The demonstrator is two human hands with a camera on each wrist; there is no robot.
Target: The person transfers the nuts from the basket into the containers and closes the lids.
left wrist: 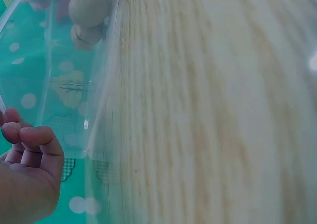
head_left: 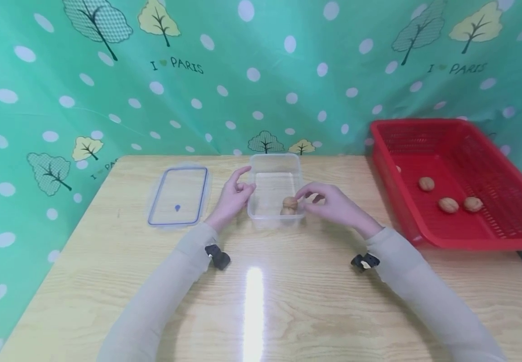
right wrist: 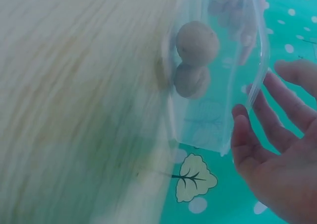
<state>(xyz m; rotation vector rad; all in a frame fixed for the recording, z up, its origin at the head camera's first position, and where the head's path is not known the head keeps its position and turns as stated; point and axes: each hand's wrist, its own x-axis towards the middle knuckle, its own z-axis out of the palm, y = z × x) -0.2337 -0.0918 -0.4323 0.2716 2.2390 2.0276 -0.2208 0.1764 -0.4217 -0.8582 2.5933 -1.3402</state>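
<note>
Facing a teal dotted curtain across a wood-grain table, seeing two walnuts in the near right corner of a clear plastic container by the table's back edge. Holding the right hand loosely spread at the container's right side, pinching nothing visible; resting the left hand at its left side, being unable to tell whether pinching it. Risking tipping the probably light container by leaning on one side, or rolling the walnuts by brushing against them
</note>
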